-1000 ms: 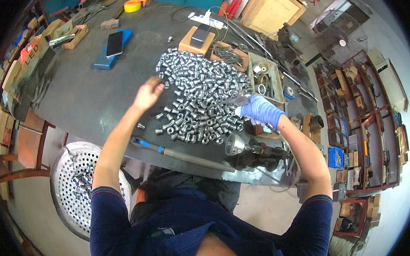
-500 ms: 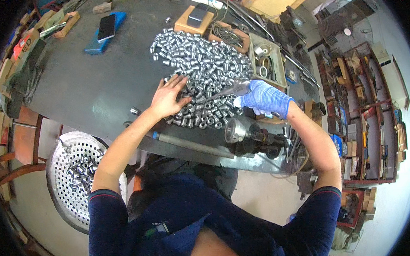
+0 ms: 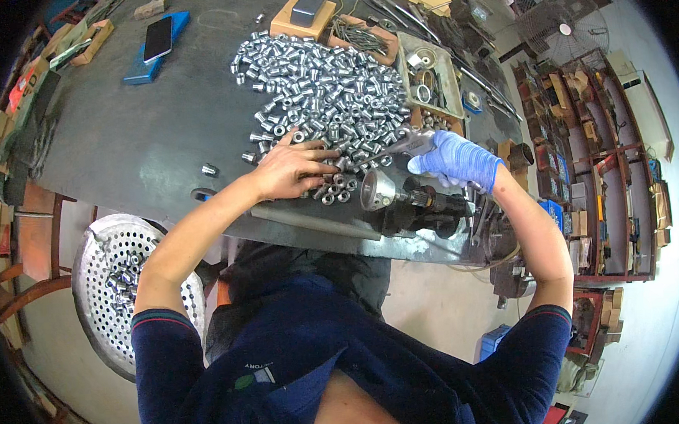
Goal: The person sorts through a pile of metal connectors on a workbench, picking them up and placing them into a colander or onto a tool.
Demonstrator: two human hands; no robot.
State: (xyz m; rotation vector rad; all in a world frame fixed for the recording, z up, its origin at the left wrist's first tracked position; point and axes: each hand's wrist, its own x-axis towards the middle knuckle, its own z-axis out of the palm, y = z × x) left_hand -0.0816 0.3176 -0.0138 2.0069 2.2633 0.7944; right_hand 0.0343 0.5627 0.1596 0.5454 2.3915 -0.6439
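My left hand [image 3: 295,168], bare, has its fingers spread over the near edge of a pile of small shiny metal bushings [image 3: 326,94]. The fingertips touch several pieces, and a few bushings [image 3: 340,189] lie just beside the hand on the near side. My right hand [image 3: 456,162], in a blue knitted glove, is closed around a grey metal air blow gun [image 3: 413,142]. Its thin nozzle points left, toward the pile and my left fingers. Below the glove sits a dark machine with a round metal cup [image 3: 378,190] at its end.
A perforated round metal tray [image 3: 91,302] with more bushings stands low on the left. On the dark table [image 3: 143,122] are a phone [image 3: 158,39] on a blue case, a wooden block [image 3: 287,23], a parts bin [image 3: 452,91] and a lone bushing [image 3: 210,170]. Shelves [image 3: 614,182] stand at right.
The view has shifted slightly. My left hand has moved right and nearer along the pile's front edge, bushings by its fingers. My right hand still grips the blow gun, a little further right.
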